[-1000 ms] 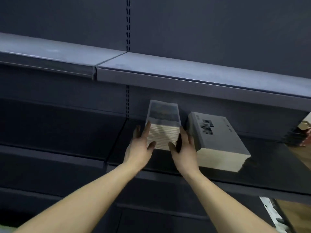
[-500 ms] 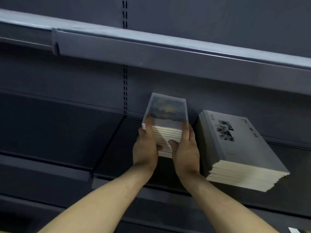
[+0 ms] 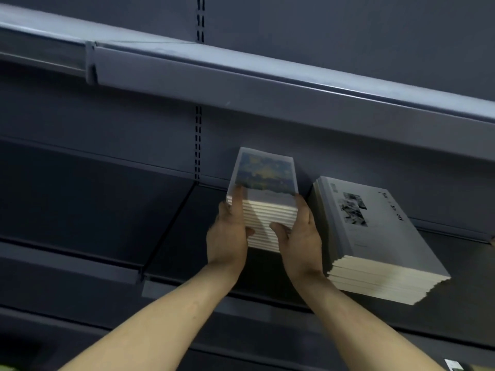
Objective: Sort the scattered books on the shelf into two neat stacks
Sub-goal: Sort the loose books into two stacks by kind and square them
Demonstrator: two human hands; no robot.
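dim dark grey metal shelving (image 3: 267,84) with slotted back panel (image 3: 198,145).

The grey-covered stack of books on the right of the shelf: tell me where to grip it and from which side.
Grip the grey-covered stack of books by its two long sides, coming from the front, one hand on each. It lies flat on the dark metal shelf with its cream page edges facing out, and its left side has a little room beside the smaller picture-covered stack.

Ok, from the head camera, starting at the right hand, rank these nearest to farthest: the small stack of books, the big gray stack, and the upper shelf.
1. Small stack of books: held by the right hand.
2. Big gray stack: just to its right, apart.
3. Upper shelf: overhead.
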